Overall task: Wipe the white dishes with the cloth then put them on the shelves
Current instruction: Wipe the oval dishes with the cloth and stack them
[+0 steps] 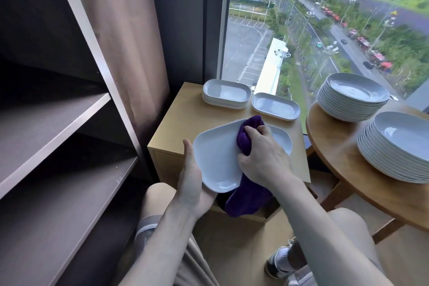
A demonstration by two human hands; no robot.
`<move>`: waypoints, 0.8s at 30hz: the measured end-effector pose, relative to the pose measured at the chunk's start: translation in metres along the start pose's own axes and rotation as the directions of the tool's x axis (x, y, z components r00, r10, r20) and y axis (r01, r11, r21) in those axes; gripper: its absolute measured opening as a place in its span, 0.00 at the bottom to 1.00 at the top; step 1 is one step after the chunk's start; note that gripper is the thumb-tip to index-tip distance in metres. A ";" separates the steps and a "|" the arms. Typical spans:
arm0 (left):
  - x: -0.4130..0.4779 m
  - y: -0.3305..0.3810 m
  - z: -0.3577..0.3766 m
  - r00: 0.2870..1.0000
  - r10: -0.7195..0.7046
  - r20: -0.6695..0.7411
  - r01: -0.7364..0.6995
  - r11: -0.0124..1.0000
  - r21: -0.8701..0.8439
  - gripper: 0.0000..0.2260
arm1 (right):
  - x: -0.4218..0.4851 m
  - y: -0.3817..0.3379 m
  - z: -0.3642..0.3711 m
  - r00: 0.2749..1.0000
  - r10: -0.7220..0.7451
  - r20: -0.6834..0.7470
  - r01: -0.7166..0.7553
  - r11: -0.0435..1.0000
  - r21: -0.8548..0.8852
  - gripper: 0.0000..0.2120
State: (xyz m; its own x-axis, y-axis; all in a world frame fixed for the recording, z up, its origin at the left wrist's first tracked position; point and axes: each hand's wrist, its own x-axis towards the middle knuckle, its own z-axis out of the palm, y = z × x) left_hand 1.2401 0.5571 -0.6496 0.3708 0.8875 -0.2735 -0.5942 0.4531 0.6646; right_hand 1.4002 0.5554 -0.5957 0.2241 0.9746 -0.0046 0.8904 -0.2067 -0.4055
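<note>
Above the desk, the left hand grips a white dish by its edge while the right hand presses a bunched purple cloth onto it.

Your forearms run bare behind the left grip and the right grip. Below the grips you wear beige shorts, with a grey band at the left knee, and a dark sneaker over a white sock.
</note>
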 end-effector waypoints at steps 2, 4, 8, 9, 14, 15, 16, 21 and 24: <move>0.002 -0.001 0.000 1.000 -0.006 0.000 0.006 1.000 0.025 0.35 | -0.005 -0.005 0.000 0.997 -0.068 -0.034 0.067 0.998 -0.020 0.26; 0.005 -0.003 0.001 1.000 -0.031 0.000 0.031 0.998 0.045 0.32 | -0.014 -0.016 0.002 0.987 -0.157 -0.036 0.157 0.987 -0.019 0.24; 0.006 -0.005 -0.001 0.996 -0.062 -0.061 0.061 0.998 -0.025 0.28 | -0.040 -0.043 0.017 0.928 -0.367 0.070 0.367 0.930 0.012 0.27; 0.006 -0.006 -0.004 0.996 -0.061 -0.072 0.058 0.997 -0.044 0.28 | -0.045 -0.045 0.021 0.912 -0.393 0.115 0.395 0.919 0.008 0.30; 0.004 -0.001 -0.011 0.982 -0.080 -0.173 0.072 0.996 -0.052 0.37 | -0.050 -0.037 0.023 0.868 -0.445 0.221 0.457 0.889 -0.006 0.27; 0.004 0.001 -0.010 0.980 -0.093 -0.178 0.087 0.995 -0.044 0.42 | -0.052 -0.034 0.023 0.865 -0.451 0.220 0.468 0.883 -0.026 0.26; 0.005 0.002 -0.010 0.979 -0.101 -0.178 0.096 0.995 -0.036 0.45 | -0.054 -0.031 0.023 0.867 -0.453 0.210 0.471 0.881 -0.047 0.24; 0.006 0.010 -0.004 0.989 0.008 -0.147 -0.012 1.000 -0.024 0.36 | -0.054 -0.002 0.016 0.926 -0.342 0.158 0.355 0.932 -0.068 0.21; 0.003 0.010 -0.005 0.994 0.008 -0.112 -0.009 1.000 -0.004 0.32 | -0.042 0.021 0.007 0.970 -0.212 0.114 0.220 0.974 -0.061 0.20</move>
State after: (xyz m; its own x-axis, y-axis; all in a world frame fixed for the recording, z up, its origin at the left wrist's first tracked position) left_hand 1.2319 0.5645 -0.6475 0.2839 0.8951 -0.3438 -0.6003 0.4455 0.6642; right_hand 1.4068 0.5107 -0.6104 -0.0169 0.9996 -0.0231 0.9402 0.0080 -0.3404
